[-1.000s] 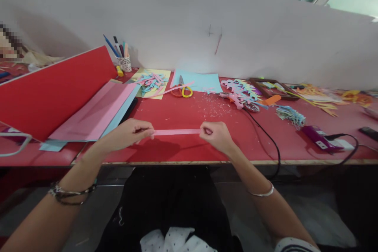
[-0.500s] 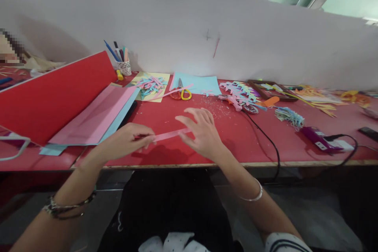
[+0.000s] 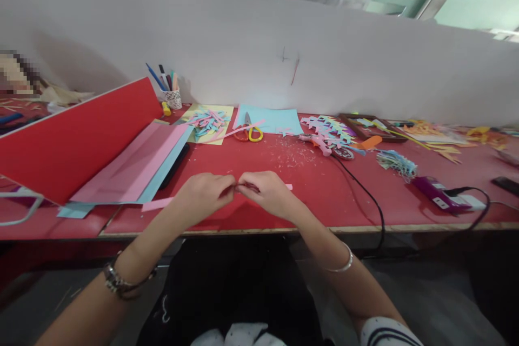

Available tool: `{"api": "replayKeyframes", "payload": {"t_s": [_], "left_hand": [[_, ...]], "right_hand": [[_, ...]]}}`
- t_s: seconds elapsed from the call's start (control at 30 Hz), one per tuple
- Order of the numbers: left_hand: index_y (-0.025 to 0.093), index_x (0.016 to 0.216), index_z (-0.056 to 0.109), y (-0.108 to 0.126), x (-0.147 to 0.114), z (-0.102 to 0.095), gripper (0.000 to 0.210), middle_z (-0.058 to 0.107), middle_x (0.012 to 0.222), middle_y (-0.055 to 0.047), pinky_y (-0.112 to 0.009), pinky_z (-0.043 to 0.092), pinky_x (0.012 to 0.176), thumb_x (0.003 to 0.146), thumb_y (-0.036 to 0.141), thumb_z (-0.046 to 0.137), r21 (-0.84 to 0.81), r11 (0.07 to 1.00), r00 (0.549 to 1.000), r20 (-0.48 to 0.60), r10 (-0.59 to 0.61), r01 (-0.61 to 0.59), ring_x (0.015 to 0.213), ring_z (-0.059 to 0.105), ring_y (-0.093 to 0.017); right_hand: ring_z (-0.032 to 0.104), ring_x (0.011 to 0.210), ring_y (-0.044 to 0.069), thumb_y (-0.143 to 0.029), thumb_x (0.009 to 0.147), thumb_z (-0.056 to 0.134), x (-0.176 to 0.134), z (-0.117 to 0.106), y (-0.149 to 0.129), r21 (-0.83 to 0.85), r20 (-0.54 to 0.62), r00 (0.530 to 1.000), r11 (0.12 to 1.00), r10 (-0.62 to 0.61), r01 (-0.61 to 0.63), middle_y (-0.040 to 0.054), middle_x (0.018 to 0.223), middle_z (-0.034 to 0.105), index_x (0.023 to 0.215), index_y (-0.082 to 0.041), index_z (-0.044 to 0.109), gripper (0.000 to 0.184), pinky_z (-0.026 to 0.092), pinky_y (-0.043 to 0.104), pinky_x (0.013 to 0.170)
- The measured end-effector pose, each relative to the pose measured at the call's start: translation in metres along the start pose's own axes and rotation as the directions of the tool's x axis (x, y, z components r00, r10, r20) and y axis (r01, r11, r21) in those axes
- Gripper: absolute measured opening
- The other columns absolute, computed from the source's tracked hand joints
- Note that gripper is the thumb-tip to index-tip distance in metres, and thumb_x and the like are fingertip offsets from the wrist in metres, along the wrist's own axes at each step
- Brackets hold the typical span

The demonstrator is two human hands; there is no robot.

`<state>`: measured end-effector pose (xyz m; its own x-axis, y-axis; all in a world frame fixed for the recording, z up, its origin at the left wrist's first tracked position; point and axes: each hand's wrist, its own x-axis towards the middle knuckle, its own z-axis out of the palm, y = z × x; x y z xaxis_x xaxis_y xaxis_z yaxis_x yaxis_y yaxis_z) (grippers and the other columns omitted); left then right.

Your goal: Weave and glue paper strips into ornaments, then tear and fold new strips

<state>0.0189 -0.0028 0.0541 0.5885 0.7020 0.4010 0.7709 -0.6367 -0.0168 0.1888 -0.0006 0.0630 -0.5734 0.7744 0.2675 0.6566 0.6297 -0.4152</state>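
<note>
My left hand (image 3: 206, 193) and my right hand (image 3: 265, 190) meet fingertip to fingertip just above the red tabletop, near its front edge. Both are closed in a pinch on a pink paper strip (image 3: 158, 204). One end of the strip sticks out past my left wrist; a short bit shows beyond my right hand. Its middle is hidden by my fingers. Straight ahead lie scissors (image 3: 254, 134) with red and yellow handles. A heap of cut pink and blue paper strips (image 3: 206, 121) rests on a yellow sheet behind my left hand.
A red folder (image 3: 93, 135) stands open at left over pink paper sheets (image 3: 133, 165). Behind it is a pen cup (image 3: 172, 99). A pink glue gun (image 3: 318, 143) trails a black cord on the right, near a purple power strip (image 3: 441, 194). A blue sheet (image 3: 275, 118) lies at the back.
My right hand has closed from an open, spread pose and moved in to meet my left hand. My left hand has shifted right. The strip now extends out behind my left hand.
</note>
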Motion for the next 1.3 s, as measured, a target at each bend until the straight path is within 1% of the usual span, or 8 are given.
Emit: {"api": "replayKeyframes", "payload": {"t_s": [0.23,0.4,0.57,0.7,0.77,0.87,1.07,1.3], "left_hand": [[0.019,0.057,0.051,-0.011,-0.004,0.003,0.025,0.044,0.038,0.003,-0.024,0.024,0.045,0.076,0.019,0.036,0.217,0.973,0.985,-0.135,0.104,-0.073,0.040,0.043,-0.012],[0.020,0.061,0.053,-0.038,-0.019,-0.008,0.021,0.043,0.040,0.002,-0.026,0.018,0.045,0.076,0.020,0.039,0.251,0.959,0.989,0.024,-0.143,0.132,0.041,0.044,-0.014],[0.019,0.073,0.057,-0.048,-0.015,-0.017,0.023,0.060,0.057,-0.003,-0.028,0.025,0.044,0.081,0.022,0.036,0.242,0.870,0.889,0.061,-0.455,0.429,0.047,0.051,-0.018],[0.017,0.104,0.053,-0.029,-0.003,-0.010,0.030,0.060,0.107,-0.010,-0.029,0.042,0.075,0.086,0.028,0.031,-0.021,0.967,0.968,0.015,-0.252,0.252,0.096,0.055,-0.020],[0.018,0.105,0.052,-0.015,0.000,-0.006,0.033,0.058,0.110,-0.009,-0.030,0.039,0.087,0.087,0.035,0.030,-0.247,0.966,0.996,-0.028,-0.089,0.080,0.104,0.051,-0.019],[0.018,0.090,0.058,0.001,0.001,-0.005,0.033,0.063,0.092,-0.005,-0.026,0.041,0.080,0.087,0.037,0.031,-0.434,0.901,1.000,-0.024,0.017,-0.026,0.089,0.056,-0.016],[0.017,0.068,0.056,0.008,0.003,-0.005,0.028,0.054,0.055,0.003,-0.018,0.034,0.051,0.084,0.030,0.036,-0.542,0.833,0.992,0.113,-0.063,0.114,0.050,0.047,-0.008],[0.017,0.056,0.046,0.013,-0.001,-0.006,0.032,0.046,0.045,0.008,-0.016,0.031,0.047,0.084,0.032,0.039,-0.643,0.730,0.972,0.189,-0.142,0.232,0.042,0.041,-0.005]], "right_hand": [[0.036,0.049,0.005,-0.026,0.081,0.047,-0.008,-0.008,0.012,0.122,-0.119,0.993,0.992,0.003,0.012,-0.0055,0.052,0.043,0.063,-0.016,0.051,0.021,0.024,0.018,0.050],[0.035,0.047,0.006,-0.026,0.079,0.047,-0.021,-0.028,0.035,0.146,-0.190,0.978,0.987,0.091,-0.063,-0.0056,0.050,0.041,0.061,-0.016,0.049,0.021,0.024,0.018,0.048],[0.037,0.048,0.006,-0.025,0.079,0.047,-0.028,-0.037,0.044,0.075,-0.237,0.965,0.992,0.116,-0.101,-0.0046,0.051,0.044,0.061,-0.016,0.049,0.022,0.024,0.019,0.049],[0.042,0.052,0.007,-0.025,0.082,0.047,-0.022,-0.029,0.033,0.038,-0.133,0.991,0.999,0.010,-0.005,-0.0028,0.056,0.051,0.064,-0.016,0.053,0.021,0.028,0.018,0.053],[0.046,0.056,0.008,-0.027,0.083,0.046,-0.018,-0.024,0.025,0.040,-0.101,0.990,0.994,-0.095,0.099,-0.0015,0.061,0.056,0.067,-0.016,0.055,0.022,0.030,0.019,0.057],[0.049,0.060,0.009,-0.029,0.084,0.045,-0.016,-0.021,0.016,0.019,-0.098,0.976,0.980,-0.194,0.197,-0.0007,0.064,0.059,0.070,-0.018,0.056,0.022,0.031,0.021,0.063],[0.041,0.054,0.008,-0.018,0.074,0.044,-0.014,-0.013,0.006,-0.146,-0.166,0.971,0.978,-0.171,0.147,-0.0032,0.057,0.054,0.063,-0.018,0.051,0.013,0.030,0.027,0.077],[0.030,0.045,0.006,-0.015,0.064,0.039,-0.012,0.000,0.011,-0.097,-0.179,0.972,0.986,-0.152,0.136,-0.0065,0.045,0.040,0.054,-0.018,0.043,0.011,0.030,0.021,0.061]]}}
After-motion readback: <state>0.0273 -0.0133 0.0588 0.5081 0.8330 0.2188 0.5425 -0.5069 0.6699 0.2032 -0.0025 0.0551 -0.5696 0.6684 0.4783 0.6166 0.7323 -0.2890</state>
